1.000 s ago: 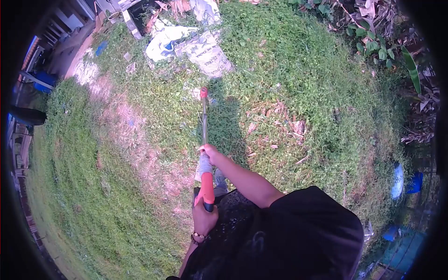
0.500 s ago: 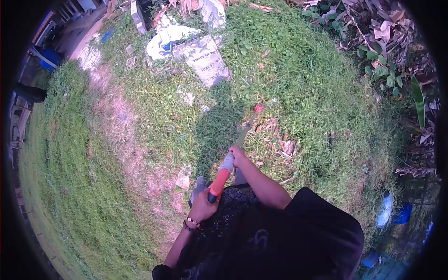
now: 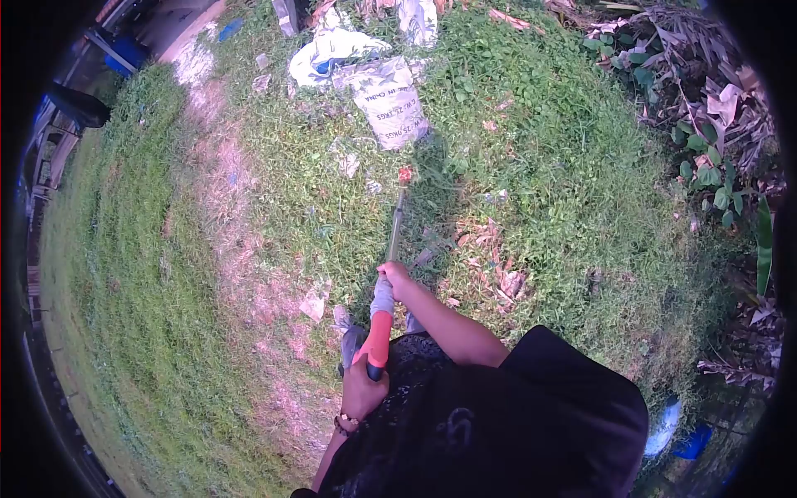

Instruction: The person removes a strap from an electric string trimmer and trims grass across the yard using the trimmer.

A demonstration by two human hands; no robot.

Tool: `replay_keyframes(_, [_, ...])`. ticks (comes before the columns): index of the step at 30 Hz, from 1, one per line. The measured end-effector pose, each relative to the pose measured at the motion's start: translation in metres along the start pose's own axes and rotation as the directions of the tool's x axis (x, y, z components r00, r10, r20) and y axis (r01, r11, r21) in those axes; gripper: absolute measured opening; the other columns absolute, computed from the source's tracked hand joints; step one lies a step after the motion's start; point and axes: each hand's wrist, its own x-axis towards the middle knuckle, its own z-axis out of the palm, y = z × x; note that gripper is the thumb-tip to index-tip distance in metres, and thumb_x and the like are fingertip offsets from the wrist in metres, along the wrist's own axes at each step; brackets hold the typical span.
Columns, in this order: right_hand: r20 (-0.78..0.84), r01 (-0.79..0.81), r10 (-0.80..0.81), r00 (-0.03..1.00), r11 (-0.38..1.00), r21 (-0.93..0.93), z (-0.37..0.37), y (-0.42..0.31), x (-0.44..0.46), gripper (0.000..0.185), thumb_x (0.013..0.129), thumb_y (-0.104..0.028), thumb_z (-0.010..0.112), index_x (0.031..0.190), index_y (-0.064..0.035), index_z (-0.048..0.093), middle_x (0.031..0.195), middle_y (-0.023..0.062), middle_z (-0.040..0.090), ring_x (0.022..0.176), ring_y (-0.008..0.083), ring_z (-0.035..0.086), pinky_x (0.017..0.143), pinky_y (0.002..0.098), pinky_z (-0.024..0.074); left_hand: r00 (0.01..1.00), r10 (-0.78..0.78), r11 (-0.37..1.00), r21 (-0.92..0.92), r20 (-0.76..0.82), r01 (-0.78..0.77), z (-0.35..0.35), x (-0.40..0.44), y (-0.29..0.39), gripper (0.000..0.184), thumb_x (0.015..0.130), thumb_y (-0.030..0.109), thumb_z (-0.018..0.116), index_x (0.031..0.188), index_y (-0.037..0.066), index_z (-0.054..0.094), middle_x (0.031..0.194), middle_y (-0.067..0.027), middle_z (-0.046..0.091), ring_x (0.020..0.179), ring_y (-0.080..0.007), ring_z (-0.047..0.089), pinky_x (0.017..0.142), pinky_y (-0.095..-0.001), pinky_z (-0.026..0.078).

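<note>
A long grass trimmer (image 3: 379,336) with a red-orange grip runs forward from my body, and I hold it with both hands. My left hand (image 3: 364,392), wearing a beaded bracelet, is wrapped round the rear handle near its black end. Further up, my right hand (image 3: 395,280) closes on the shaft just beyond a grey wrapped section. The slim shaft (image 3: 396,224) ends in a small red head (image 3: 404,175) low over the grass. Just beyond the head lies a white printed sack (image 3: 388,112).
A crumpled white sheet (image 3: 328,58) with blue on it lies beside the sack. Dry leaves (image 3: 502,270) litter the grass to the right. A bare dirt strip (image 3: 232,224) runs along the left. Dead foliage and vines (image 3: 706,158) edge the far right.
The trimmer's red head has swung left across the grass, from near the dry leaves to just below the sack. My hands keep their hold, and the view has turned slightly left.
</note>
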Motion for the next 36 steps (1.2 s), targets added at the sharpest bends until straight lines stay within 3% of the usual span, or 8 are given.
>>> replay_keyframes(6, [0.120, -0.052, 0.056, 0.991, 0.998, -0.032, 0.001, 0.010, 0.006, 0.011, 0.075, -0.008, 0.059, 0.068, -0.0084, 0.052, 0.060, 0.0045, 0.049, 0.048, 0.0178, 0.046, 0.047, 0.0363, 0.0394, 0.997, -0.060, 0.998, 0.019, -0.045, 0.061, 0.011, -0.009, 0.008, 0.025, 0.068, 0.011, 0.063, 0.087, -0.003, 0.057, 0.075, -0.0265, 0.060, 0.076, -0.0440, 0.060, 0.065, -0.0486, 0.049])
replay_keyframes(13, [0.099, -0.115, 0.098, 0.990, 0.978, 0.176, -0.066, -0.027, 0.014, 0.012, 0.070, -0.008, 0.062, 0.065, -0.0059, 0.051, 0.061, 0.0050, 0.048, 0.050, 0.0182, 0.047, 0.048, 0.0367, 0.0417, 0.990, 0.128, 0.987, 0.091, 0.065, -0.133, 0.027, 0.011, 0.027, 0.028, 0.066, 0.010, 0.062, 0.091, -0.003, 0.057, 0.075, -0.0241, 0.060, 0.076, -0.0439, 0.059, 0.069, -0.0484, 0.047])
replay_keyframes(14, [0.063, -0.115, 0.106, 0.992, 0.981, 0.156, -0.088, -0.020, 0.047, 0.014, 0.076, -0.010, 0.056, 0.066, -0.0102, 0.047, 0.056, 0.0029, 0.043, 0.046, 0.0176, 0.042, 0.044, 0.0364, 0.0377, 0.979, 0.186, 0.976, 0.100, 0.086, -0.194, 0.031, 0.018, 0.026, 0.028, 0.066, 0.010, 0.062, 0.091, -0.002, 0.057, 0.076, -0.0243, 0.060, 0.077, -0.0438, 0.059, 0.070, -0.0485, 0.047])
replay_keyframes(18, [-0.022, -0.030, 0.037, 0.999, 0.963, 0.268, -0.147, -0.055, 0.023, 0.015, 0.074, -0.010, 0.056, 0.064, -0.0105, 0.046, 0.057, 0.0033, 0.044, 0.046, 0.0184, 0.042, 0.044, 0.0367, 0.0378, 0.919, 0.275, 0.937, 0.136, 0.283, -0.323, 0.045, 0.043, 0.039, 0.031, 0.065, 0.009, 0.061, 0.094, -0.002, 0.058, 0.084, -0.0261, 0.060, 0.085, -0.0430, 0.059, 0.077, -0.0481, 0.046])
replay_keyframes(21, [-0.236, 0.103, -0.007, 0.972, 0.912, 0.396, -0.195, -0.063, 0.004, 0.010, 0.069, -0.008, 0.059, 0.070, -0.0063, 0.049, 0.064, 0.0040, 0.046, 0.052, 0.0170, 0.045, 0.048, 0.0361, 0.0414, 0.857, 0.280, 0.924, 0.119, 0.433, -0.362, 0.052, 0.056, 0.068, 0.030, 0.066, 0.012, 0.063, 0.093, -0.001, 0.058, 0.082, -0.0249, 0.061, 0.085, -0.0426, 0.059, 0.075, -0.0465, 0.047])
replay_keyframes(24, [-0.323, 0.194, -0.027, 0.946, 0.845, 0.498, -0.241, -0.062, -0.013, 0.012, 0.068, -0.009, 0.060, 0.075, -0.0051, 0.052, 0.068, 0.0056, 0.047, 0.054, 0.0188, 0.046, 0.049, 0.0362, 0.0435, 0.740, 0.470, 0.835, 0.031, 0.481, -0.550, 0.059, 0.069, 0.082, 0.029, 0.066, 0.011, 0.061, 0.094, 0.002, 0.059, 0.084, -0.0234, 0.062, 0.086, -0.0422, 0.059, 0.077, -0.0458, 0.048])
replay_keyframes(30, [-0.454, 0.276, 0.043, 0.890, 0.743, 0.610, -0.261, -0.052, -0.047, 0.019, 0.067, -0.009, 0.058, 0.084, -0.0036, 0.049, 0.070, 0.0073, 0.047, 0.054, 0.0208, 0.047, 0.048, 0.0392, 0.0445, 0.584, 0.487, 0.811, -0.089, 0.650, -0.578, 0.053, 0.087, 0.099, 0.031, 0.067, 0.008, 0.058, 0.098, 0.002, 0.059, 0.087, -0.0221, 0.063, 0.087, -0.0414, 0.060, 0.077, -0.0436, 0.048])
replay_keyframes(36, [-0.438, 0.201, 0.071, 0.896, 0.815, 0.543, -0.225, -0.038, -0.051, 0.024, 0.070, -0.009, 0.055, 0.092, -0.0005, 0.051, 0.072, 0.0090, 0.049, 0.054, 0.0216, 0.049, 0.048, 0.0393, 0.0451, 0.677, 0.319, 0.892, 0.031, 0.664, -0.450, 0.034, 0.074, 0.071, 0.037, 0.067, 0.007, 0.059, 0.104, 0.001, 0.058, 0.103, -0.0217, 0.060, 0.099, -0.0387, 0.056, 0.085, -0.0417, 0.046])
